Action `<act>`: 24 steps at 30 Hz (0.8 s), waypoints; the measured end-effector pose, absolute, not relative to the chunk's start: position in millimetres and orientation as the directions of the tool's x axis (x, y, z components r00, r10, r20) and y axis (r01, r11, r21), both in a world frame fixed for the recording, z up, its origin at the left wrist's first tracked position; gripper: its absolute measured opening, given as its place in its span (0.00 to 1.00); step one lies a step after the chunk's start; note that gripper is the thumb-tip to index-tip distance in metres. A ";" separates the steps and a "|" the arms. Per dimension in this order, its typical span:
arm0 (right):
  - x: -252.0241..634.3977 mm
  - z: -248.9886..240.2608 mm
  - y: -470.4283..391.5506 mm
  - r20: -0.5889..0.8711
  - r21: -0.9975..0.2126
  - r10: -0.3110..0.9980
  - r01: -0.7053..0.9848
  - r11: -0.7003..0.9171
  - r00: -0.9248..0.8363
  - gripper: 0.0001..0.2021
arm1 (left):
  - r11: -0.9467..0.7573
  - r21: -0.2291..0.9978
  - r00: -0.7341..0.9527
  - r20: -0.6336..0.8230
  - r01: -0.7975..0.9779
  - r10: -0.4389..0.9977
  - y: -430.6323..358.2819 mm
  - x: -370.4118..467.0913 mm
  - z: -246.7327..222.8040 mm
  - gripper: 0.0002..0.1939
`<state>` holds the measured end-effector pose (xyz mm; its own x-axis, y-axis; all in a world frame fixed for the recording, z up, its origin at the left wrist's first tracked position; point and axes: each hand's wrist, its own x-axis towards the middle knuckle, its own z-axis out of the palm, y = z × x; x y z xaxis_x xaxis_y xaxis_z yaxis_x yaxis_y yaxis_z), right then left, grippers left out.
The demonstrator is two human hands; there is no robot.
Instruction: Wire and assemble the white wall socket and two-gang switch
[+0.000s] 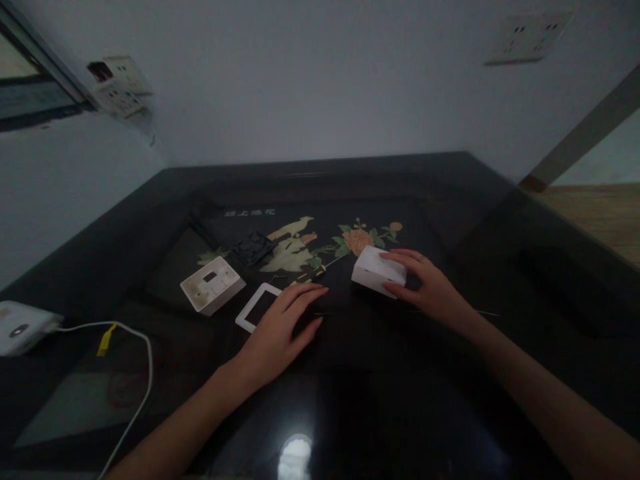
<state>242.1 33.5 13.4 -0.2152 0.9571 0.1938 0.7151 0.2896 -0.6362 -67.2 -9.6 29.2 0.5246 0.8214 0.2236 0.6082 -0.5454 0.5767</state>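
Observation:
My right hand has its thumb and fingers around the right side of a small white box, which rests on the dark glossy table. My left hand lies with fingers apart beside a white square frame, covering part of it. Left of the frame sits a white box-shaped housing with a dark rectangular opening on top. Behind it is a flat black part. A black and yellow screwdriver lies just beyond my left fingertips, with a tiny thin item near it.
The dark table has a flower and bird design. At the left, a white device trails a white cable with a yellow tag. Wall sockets are at the upper right, and more sockets at the upper left.

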 end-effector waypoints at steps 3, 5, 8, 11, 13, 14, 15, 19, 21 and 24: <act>220.3 21.0 3.4 0.115 -0.756 0.966 0.611 0.236 -0.230 0.23 | -0.463 0.686 0.472 0.194 0.562 0.860 -23.3 -41.4 26.0 0.40; 199.6 23.8 -19.6 0.062 -0.828 0.964 0.527 0.194 -0.258 0.23 | -0.451 0.727 0.441 0.225 0.518 0.869 -31.9 -28.0 20.7 0.57; 169.9 27.7 -51.3 -0.047 -0.970 0.948 0.241 0.032 -0.315 0.28 | -0.461 0.750 0.367 0.307 0.475 0.878 -39.6 -21.2 12.4 0.62; 156.3 35.7 -63.1 -0.025 -0.988 0.890 0.150 0.049 -0.455 0.36 | -0.468 0.762 0.289 0.372 0.447 0.882 -39.3 -30.8 9.3 0.58; 158.0 41.3 -52.2 0.012 -0.967 0.851 0.209 0.143 -0.525 0.32 | -0.469 0.768 0.268 0.386 0.436 0.883 -37.0 -40.8 11.2 0.56; 160.8 42.9 -41.1 0.034 -0.936 0.839 0.278 0.217 -0.543 0.26 | -0.465 0.775 0.268 0.382 0.429 0.884 -36.0 -45.2 12.9 0.55; 163.6 43.4 -27.2 0.056 -0.877 0.846 0.379 0.295 -0.530 0.23 | -0.460 0.785 0.274 0.374 0.416 0.886 -35.3 -48.6 14.7 0.53; 160.6 33.7 34.3 0.142 -0.735 0.887 0.553 0.392 -0.439 0.15 | -0.435 0.841 0.321 0.336 0.322 0.886 -36.8 -51.1 17.3 0.51; 146.5 26.3 56.3 0.192 -0.630 0.863 0.616 0.473 -0.467 0.16 | -0.440 0.856 0.351 0.337 0.273 0.874 -39.1 -47.8 15.0 0.52; 119.8 17.5 74.2 0.206 -0.470 0.780 0.639 0.609 -0.592 0.23 | -0.439 0.870 0.400 0.329 0.225 0.855 -41.9 -42.9 10.8 0.52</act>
